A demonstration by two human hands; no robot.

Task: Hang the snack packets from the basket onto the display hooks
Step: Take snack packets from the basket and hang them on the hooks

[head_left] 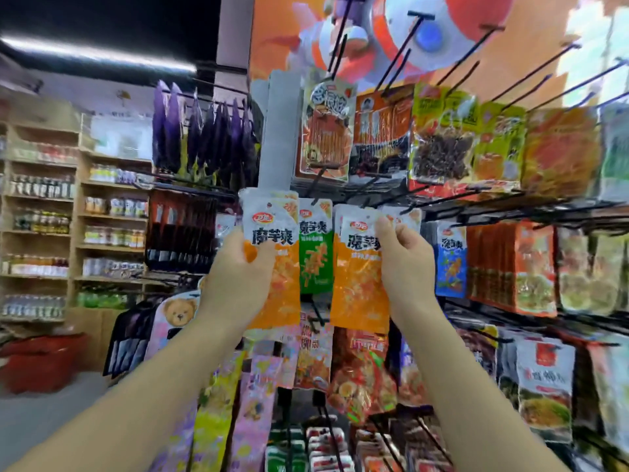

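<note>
Both hands are raised in front of the rack, each with one snack packet. The left hand (238,267) grips the left orange packet (272,216) at its lower left side, thumb across the printed face, which keeps the white header strip free and upright at hook height. The right hand (405,257) pinches the right orange packet (357,284) near its top right corner between thumb and fingertips. That high grip suits steering the header hole onto a peg. Motion blur hides the hole and the peg tip, so I cannot tell whether this packet hangs on a hook or is only held against the row.

Between the two hangs a green packet (316,260) of the same brand, and a blue packet (451,260) hangs further right. The orange ones appear to be going beside their own kind, sorted by flavour. Bare display hooks (398,56) jut out from the panel above, angled toward the camera, so packets must slide on from the front.

The red basket (41,359) sits on the floor well to the left, below the shelves (41,226) of bottles, and its contents are not visible. I judge the right packet to be the one in hand, with the left one waiting its turn. The risk is missing the small hole and creasing the header.
</note>
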